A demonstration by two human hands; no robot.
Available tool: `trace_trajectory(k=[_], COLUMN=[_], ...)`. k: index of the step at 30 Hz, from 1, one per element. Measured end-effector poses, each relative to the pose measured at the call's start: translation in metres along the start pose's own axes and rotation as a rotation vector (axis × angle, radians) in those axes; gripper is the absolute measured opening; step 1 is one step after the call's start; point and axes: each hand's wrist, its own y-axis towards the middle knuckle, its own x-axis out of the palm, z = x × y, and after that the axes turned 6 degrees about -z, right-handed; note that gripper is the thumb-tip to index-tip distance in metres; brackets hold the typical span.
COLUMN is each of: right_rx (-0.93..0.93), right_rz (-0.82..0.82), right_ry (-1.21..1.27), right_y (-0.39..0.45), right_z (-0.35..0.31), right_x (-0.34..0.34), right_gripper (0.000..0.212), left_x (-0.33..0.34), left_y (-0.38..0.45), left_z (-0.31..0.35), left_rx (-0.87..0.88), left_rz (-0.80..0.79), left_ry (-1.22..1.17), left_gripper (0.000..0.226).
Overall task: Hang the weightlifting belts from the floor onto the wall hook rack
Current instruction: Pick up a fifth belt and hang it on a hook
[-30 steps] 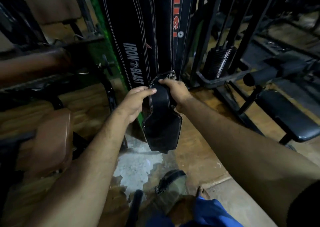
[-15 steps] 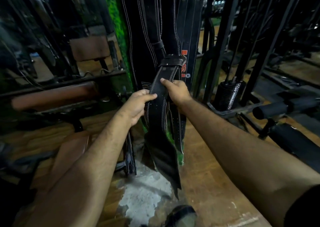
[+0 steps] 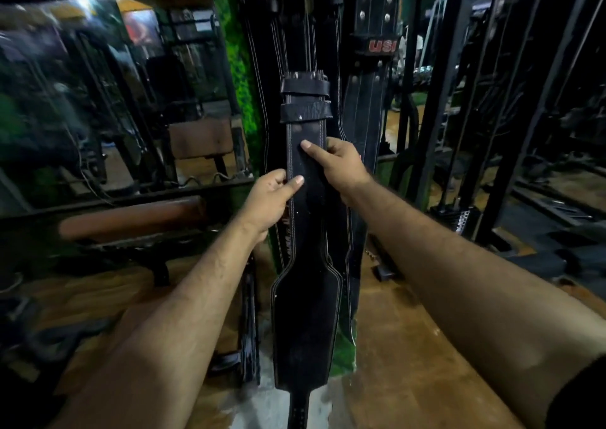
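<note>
Belt in hand: black leather belt, stitched edges, hangs full length and upright between both hands; wide back panel low, narrow tail near the floor.
Buckle end: top of the belt, with two loops, sits level with the strap run of the hung belts; hooks not plainly visible above.
Left hand: left hand grips the belt's left edge, thumb across the front face.
Right hand: right hand grips the right edge a little higher, thumb on the front.
Change: a second ago the belt hung folded and low by the floor; now it is raised, straightened and turned face-on to the hung belts.
Meaning for task: judged as the lift phase, buckle end heading up toward a hook; hanging not yet done.
Hung belts: several black belts hang just behind, one marked USI.
Backing: green wall strip beside them.
Left of scene: padded bench, blurred.
Right of scene: black machine frames.
Floor: wooden floor, with a pale bare patch below the belt.
</note>
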Motion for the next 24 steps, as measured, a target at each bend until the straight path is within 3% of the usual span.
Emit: trace_trajectory(k=[3,13,16,22,24], right_rx=[-0.052,-0.265,-0.305,-0.354,-0.342], right_rz=[-0.088,-0.112,-0.066,0.029,0.065], right_ry=[-0.004,0.057,0.096,0.203,0.241], right_y=[0.012,0.074,0.088,0.108,0.111], right_z=[-0.017,-0.085,-0.095,-0.119,-0.121], right_x=[0.001,0.007,0.008,-0.004,-0.008], right_gripper=[0.017,0.015,0.024,0.009,0.009], left_x=[-0.007,-0.008,-0.003,0.016,0.016], left_y=[0.013,0.059,0.069,0.074,0.074], left_z=[0.028,0.096,0.097,0.052,0.036], left_rx=[0.053,0.269,0.300,0.264,0.247], left_rz=[0.124,0.271,0.297,0.237,0.205], left_ry=[-0.029,-0.087,-0.083,0.041,0.059], left_gripper=[0.027,0.030,0.024,0.034,0.061])
